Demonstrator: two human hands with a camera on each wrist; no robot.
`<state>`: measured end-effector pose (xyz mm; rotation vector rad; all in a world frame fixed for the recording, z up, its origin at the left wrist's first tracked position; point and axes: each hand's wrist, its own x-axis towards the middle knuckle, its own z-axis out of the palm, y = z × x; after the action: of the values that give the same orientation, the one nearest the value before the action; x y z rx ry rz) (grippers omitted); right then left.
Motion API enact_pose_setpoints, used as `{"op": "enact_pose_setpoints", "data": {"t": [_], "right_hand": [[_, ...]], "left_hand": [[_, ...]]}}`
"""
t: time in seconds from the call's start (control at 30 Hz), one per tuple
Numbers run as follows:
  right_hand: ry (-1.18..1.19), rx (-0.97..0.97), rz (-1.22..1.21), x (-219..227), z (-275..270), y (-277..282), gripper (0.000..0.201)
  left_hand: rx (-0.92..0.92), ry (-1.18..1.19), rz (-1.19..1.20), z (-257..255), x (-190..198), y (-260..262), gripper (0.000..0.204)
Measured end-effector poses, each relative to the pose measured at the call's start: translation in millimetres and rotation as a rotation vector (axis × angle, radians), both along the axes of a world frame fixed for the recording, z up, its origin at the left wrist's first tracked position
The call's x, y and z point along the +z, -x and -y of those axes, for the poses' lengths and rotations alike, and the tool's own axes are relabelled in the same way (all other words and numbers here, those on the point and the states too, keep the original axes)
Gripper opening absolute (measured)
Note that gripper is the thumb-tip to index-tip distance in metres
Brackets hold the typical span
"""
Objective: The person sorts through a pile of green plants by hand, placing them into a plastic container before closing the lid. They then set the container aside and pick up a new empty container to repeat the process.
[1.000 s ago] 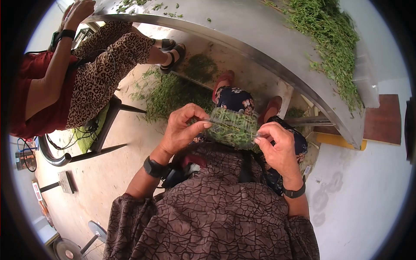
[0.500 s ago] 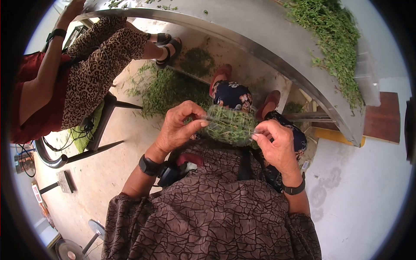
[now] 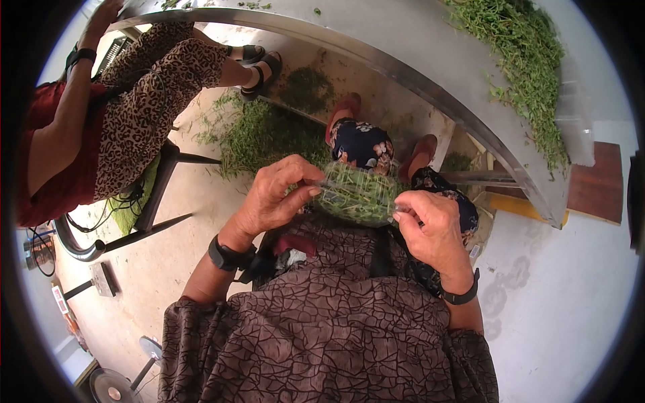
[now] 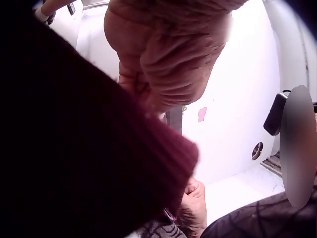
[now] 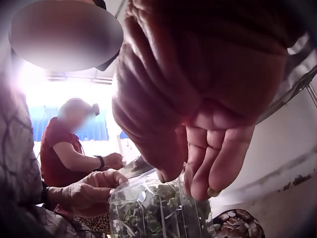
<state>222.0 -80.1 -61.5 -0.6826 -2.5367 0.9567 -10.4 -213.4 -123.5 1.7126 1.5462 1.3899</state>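
Observation:
A clear plastic box (image 3: 357, 195) full of cut green herbs hangs between both hands, over the lap. At its left end, my left hand (image 3: 277, 196) pinches the plastic edge between thumb and curled index finger. My right hand (image 3: 435, 225) pinches the opposite end, thumb below and forefinger above. In the right wrist view the herbs show through the box's ribbed wall (image 5: 153, 210), and the right fingertips (image 5: 200, 186) are right at its upper edge. Dark maroon cloth (image 4: 171, 153) covers much of the left wrist view and hides the box there.
A metal table (image 3: 403, 50) curves along the front, with a heap of herbs (image 3: 514, 74) and clear plastic containers (image 3: 576, 127) at its right. More herbs (image 3: 269, 138) lie on the floor. Another person (image 3: 74, 134) sits at the left by a black chair (image 3: 158, 185).
Both hands keep their pinch on the box's ends, with only slight finger shifts. The head view has tilted a little, and the seated person's arm has moved slightly toward the upper left.

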Motion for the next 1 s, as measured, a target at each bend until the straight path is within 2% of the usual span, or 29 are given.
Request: {"op": "enact_pose_setpoints", "data": {"t": [0.37, 0.6, 1.0], "right_hand": [[-0.066, 0.096, 0.051, 1.4, -1.8, -3.6, 0.017], [-0.028, 0.068, 0.094, 2.5, 0.8, -4.4, 0.016], [-0.113, 0.058, 0.092, 0.7, 1.9, -2.4, 0.014]], "left_hand": [[-0.035, 0.056, 0.001, -0.4, 5.9, -1.1, 0.025], [-0.037, 0.027, -0.031, -1.3, 8.6, -2.2, 0.027], [-0.035, 0.054, -0.004, -1.2, 12.1, -3.6, 0.030]]}}
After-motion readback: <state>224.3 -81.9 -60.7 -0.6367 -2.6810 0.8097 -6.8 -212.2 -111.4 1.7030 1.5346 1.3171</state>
